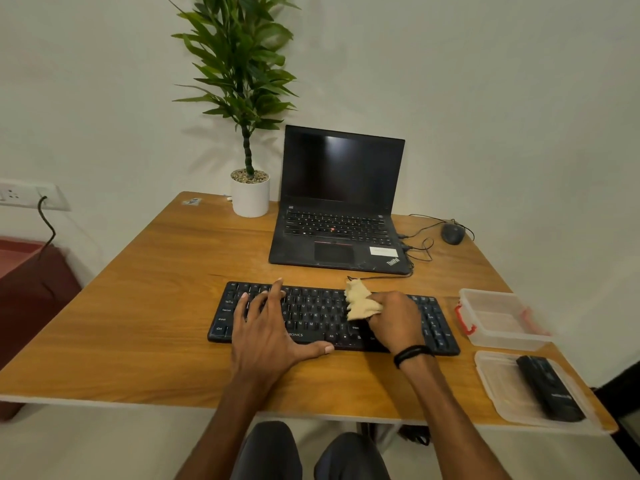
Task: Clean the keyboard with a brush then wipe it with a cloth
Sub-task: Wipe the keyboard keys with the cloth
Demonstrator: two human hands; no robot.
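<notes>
A black keyboard [313,311] lies across the front of the wooden table [145,306]. My left hand [268,329] rests flat on its left half, fingers spread over the keys and thumb along the front edge. My right hand [396,320] grips a crumpled beige cloth [360,301] and holds it on the keys right of the keyboard's middle. A black brush [549,388] lies on a clear plastic lid [498,379] at the table's front right corner, away from both hands.
An open black laptop [337,209] stands behind the keyboard, with a potted plant [250,195] to its left and a wired mouse [452,233] to its right. An open clear plastic box [498,318] with red clips sits right of the keyboard. A cable runs behind the keyboard.
</notes>
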